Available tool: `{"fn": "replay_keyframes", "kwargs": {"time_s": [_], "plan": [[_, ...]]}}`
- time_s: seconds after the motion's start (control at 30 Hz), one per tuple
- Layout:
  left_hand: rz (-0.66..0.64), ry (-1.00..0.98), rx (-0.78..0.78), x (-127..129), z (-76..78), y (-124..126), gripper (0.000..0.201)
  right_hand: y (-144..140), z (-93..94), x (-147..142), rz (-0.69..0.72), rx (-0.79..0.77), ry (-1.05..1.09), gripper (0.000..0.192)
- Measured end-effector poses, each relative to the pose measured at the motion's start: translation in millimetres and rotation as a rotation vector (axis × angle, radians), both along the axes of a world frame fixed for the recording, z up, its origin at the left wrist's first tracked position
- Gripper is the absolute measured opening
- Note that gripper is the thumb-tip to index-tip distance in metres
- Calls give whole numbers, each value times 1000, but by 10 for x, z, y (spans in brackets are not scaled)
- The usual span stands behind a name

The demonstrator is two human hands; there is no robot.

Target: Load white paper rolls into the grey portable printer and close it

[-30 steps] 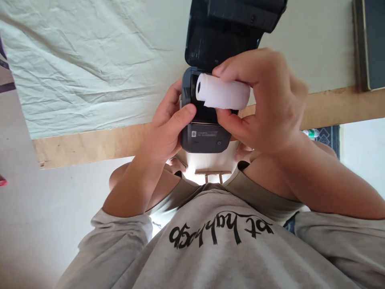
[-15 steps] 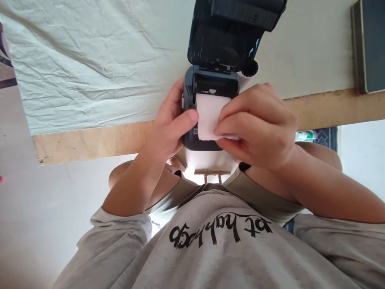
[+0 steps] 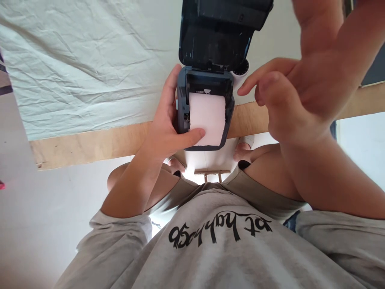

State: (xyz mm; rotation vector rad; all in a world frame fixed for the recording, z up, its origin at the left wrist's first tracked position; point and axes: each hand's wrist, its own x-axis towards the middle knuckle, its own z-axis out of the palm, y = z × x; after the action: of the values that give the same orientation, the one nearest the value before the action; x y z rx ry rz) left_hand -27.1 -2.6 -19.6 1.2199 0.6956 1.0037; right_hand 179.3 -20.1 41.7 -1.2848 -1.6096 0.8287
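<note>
A dark label printer (image 3: 181,100) is in my left hand (image 3: 164,130), its black lid (image 3: 215,44) swung up and back. Fingers wrap round its left side, while the thumb presses on the white paper (image 3: 207,114) that lies across the opening. The paper hangs down to the printer's front edge, and its side edge looks rough. To the right, my right hand (image 3: 309,80) is raised close to the camera, fingers spread and stretched out, holding nothing. Its index fingertip points left, apart from the printer.
Behind the printer, a white cylinder with a dark ribbed end (image 3: 241,69) rests on the table. A wrinkled pale cloth (image 3: 90,72) covers the left side. The wooden table edge (image 3: 90,140) runs across in front of my legs. A dark flat object (image 3: 374,68) shows partly at right.
My right hand has let go of the paper and moved up and right, its fingers opening. The printer has shifted slightly left, and my left thumb now lies farther over the paper.
</note>
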Motion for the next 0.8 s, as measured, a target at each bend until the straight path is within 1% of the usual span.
{"fn": "replay_keyframes", "kwargs": {"time_s": [0.03, 0.07, 0.1, 0.13, 0.2, 0.23, 0.3, 0.37, 0.4, 0.5, 0.57, 0.6, 0.7, 0.8], "plan": [[7, 4, 0, -8, -11, 5, 87, -15, 11, -24, -49, 77, 79, 55], [13, 9, -2, -15, -17, 8, 85, -27, 18, -46, -103, 162, 158, 56], [17, 15, -4, -19, -15, 8, 83, -35, 21, -62, -141, 235, 224, 53], [22, 21, -3, -20, -8, 5, 82, -39, 20, -70, -165, 280, 268, 44], [25, 24, -13, -11, 14, -5, 80, -37, 9, -65, -135, 253, 224, 27], [23, 18, -21, -2, 26, -11, 79, -35, -1, -56, -94, 213, 162, 22], [25, 2, -52, 20, 48, -28, 81, -34, -32, -40, 31, 126, 22, 20], [29, -39, -52, 38, 70, -51, 77, -42, -79, -44, 133, 86, -65, 24], [43, -56, -54, 42, 86, -65, 69, -49, -106, -54, 161, 84, -70, 26], [57, -57, -101, 34, 157, -104, 41, -69, -183, -100, 202, 54, -34, 35], [26, -29, -144, 23, 204, -121, 30, -72, -222, -121, 221, 45, -7, 42], [19, -23, -157, 21, 219, -125, 27, -69, -236, -125, 225, 41, -1, 45], [72, -34, -162, 25, 212, -118, 23, -52, -264, -123, 229, 13, -20, 45], [55, -46, -130, 28, 160, -100, 31, -43, -269, -118, 227, -1, -54, 45]]}}
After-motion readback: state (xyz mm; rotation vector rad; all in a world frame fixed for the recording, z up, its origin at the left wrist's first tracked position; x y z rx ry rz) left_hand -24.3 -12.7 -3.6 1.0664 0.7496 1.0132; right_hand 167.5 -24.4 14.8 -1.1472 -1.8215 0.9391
